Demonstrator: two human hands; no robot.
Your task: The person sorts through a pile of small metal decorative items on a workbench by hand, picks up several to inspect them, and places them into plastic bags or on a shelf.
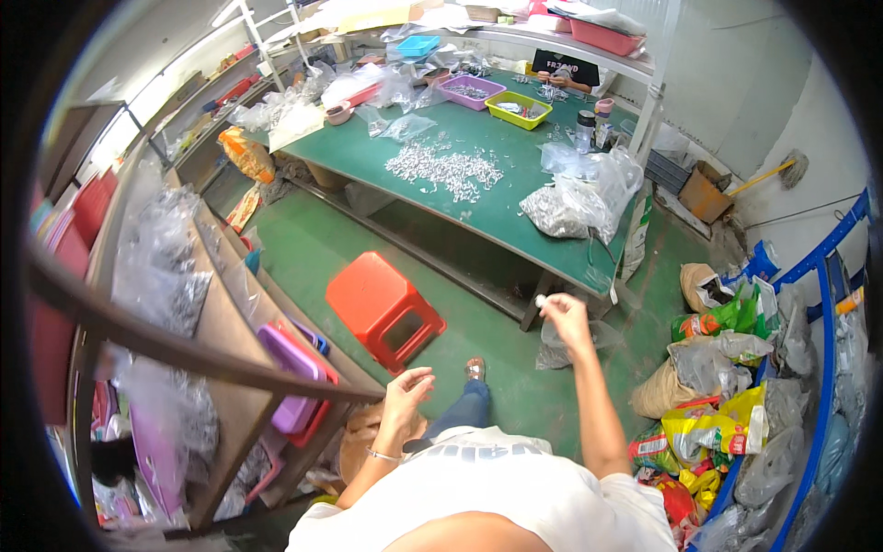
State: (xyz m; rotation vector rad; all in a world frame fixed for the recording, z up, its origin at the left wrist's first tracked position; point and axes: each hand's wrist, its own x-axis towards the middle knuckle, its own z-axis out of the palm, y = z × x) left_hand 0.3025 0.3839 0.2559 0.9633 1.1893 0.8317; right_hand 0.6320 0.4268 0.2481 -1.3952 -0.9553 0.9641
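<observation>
My right hand (568,324) is raised in front of the green table's near edge, with a small white piece (541,301) pinched between thumb and fingertips; it is too small to tell its kind. Lower and to the left, my left hand (407,397) hangs over the floor with loosely bent fingers and nothing visible in it. A red plastic stool (379,304) stands just beyond my left hand. On the green table (368,164) lies a spread heap of small silvery-white pieces (446,170). Clear plastic bags of similar pieces (561,210) sit at its right end.
A purple basket (471,90) and a yellow basket (519,110) stand on the table's far side, near a seated person (565,69). Wooden shelves (235,336) with bags and trays run along my left. Filled sacks (671,396) and a blue rack (828,368) line the right.
</observation>
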